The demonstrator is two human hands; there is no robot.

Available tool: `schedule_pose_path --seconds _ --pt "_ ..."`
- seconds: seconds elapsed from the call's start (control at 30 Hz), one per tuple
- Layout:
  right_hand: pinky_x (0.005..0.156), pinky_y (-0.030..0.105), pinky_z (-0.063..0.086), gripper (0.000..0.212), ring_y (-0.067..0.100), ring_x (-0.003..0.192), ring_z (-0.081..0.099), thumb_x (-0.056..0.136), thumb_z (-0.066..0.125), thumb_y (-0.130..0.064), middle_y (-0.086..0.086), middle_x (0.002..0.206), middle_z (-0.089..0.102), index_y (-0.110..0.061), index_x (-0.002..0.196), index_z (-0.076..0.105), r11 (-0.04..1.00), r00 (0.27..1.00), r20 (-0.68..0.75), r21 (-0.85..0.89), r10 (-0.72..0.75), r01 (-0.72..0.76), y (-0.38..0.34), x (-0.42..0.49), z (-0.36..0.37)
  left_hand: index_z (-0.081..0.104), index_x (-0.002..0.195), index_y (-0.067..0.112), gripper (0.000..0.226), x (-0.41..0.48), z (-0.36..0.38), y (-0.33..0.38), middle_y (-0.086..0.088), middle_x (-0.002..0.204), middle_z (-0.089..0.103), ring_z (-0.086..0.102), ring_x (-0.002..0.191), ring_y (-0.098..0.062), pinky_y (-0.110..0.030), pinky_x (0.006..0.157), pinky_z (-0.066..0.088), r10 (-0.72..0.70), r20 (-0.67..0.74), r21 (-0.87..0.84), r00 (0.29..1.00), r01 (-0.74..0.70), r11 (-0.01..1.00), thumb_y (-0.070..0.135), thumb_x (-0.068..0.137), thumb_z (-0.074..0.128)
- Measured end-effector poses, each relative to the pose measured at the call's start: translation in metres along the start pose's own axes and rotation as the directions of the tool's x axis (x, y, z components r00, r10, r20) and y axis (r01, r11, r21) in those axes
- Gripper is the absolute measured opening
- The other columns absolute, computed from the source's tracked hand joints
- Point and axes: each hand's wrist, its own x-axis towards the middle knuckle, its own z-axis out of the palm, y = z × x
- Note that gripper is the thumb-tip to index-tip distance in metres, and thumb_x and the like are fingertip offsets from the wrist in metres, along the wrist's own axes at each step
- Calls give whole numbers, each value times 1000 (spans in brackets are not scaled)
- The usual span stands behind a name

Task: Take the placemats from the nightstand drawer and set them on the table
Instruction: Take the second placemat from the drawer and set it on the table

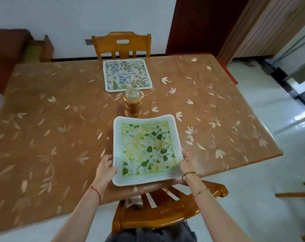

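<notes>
A green-leaf placemat (146, 149) with a white border is held over the near edge of the table (43, 119). My left hand (105, 167) grips its left side and my right hand (187, 164) grips its right side. Its far edge curls up slightly, and I cannot tell whether it rests on the table. A second placemat (127, 75), printed with blue flowers and lettering, lies flat at the far side of the table in front of the far chair.
A small amber lamp (132, 103) stands mid-table between the two placemats. A wooden chair (165, 208) is tucked in just below my hands; another chair (122, 44) faces it across the table. The white floor lies to the right.
</notes>
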Motion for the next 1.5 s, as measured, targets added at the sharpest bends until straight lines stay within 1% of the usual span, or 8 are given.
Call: schedule_pose_path --seconds 0.4,0.57,0.63,0.73,0.9,1.17,1.33,1.5 --pt "75 32 45 50 31 95 60 80 39 11 16 110 68 -11 120 60 997 993 93 -36 71 -68 4 48 35 49 131 9 56 31 12 -21 -14 125 65 63 113 -32 -50 95 53 -129 -126 -34 984 126 991 -17 82 51" --pt "90 42 51 49 34 103 62 79 41 11 16 113 68 -8 119 59 996 994 89 -64 69 -63 14 57 38 38 144 16 65 29 15 -33 -14 145 51 48 136 -31 -32 90 48 -92 -107 125 990 105 987 -12 87 46" --pt "92 44 51 47 35 104 62 79 42 11 17 115 67 -6 120 58 995 995 78 -77 65 -59 19 58 41 32 151 23 74 28 14 -35 -14 150 47 47 138 -31 -16 70 49 -59 -96 182 994 76 980 -12 87 46" --pt "93 40 51 45 34 105 61 79 43 10 15 115 68 -6 119 58 993 997 47 -97 68 -63 26 57 41 25 155 29 82 29 15 -37 -15 150 46 65 111 -21 -10 45 42 -5 -69 248 998 22 969 -12 87 44" --pt "87 36 52 47 31 103 63 80 41 10 12 115 68 -12 120 55 995 996 22 -50 90 -89 36 58 38 25 155 30 81 27 24 -43 -15 149 47 65 61 -12 -15 38 45 7 -59 258 998 8 966 -11 88 45" --pt "59 20 43 56 20 82 61 81 41 11 9 105 71 -23 123 52 998 995 88 -49 -39 43 41 60 27 23 156 31 79 21 30 -44 -15 131 59 63 60 -19 -20 41 48 44 -121 271 992 -9 962 -10 91 43" --pt "69 23 49 54 19 90 64 84 43 9 5 107 70 -26 124 49 997 984 169 -31 -60 66 43 60 25 27 155 29 79 18 31 -45 -21 154 38 66 110 -31 -13 45 43 97 -156 312 983 -44 949 -15 90 42" --pt "72 24 48 54 16 89 63 84 45 7 5 110 70 -27 126 48 995 975 210 -55 -67 80 45 65 25 26 155 27 78 19 29 -50 -20 149 43 63 78 -13 -12 41 44 72 -139 319 988 -24 948 -13 90 44"
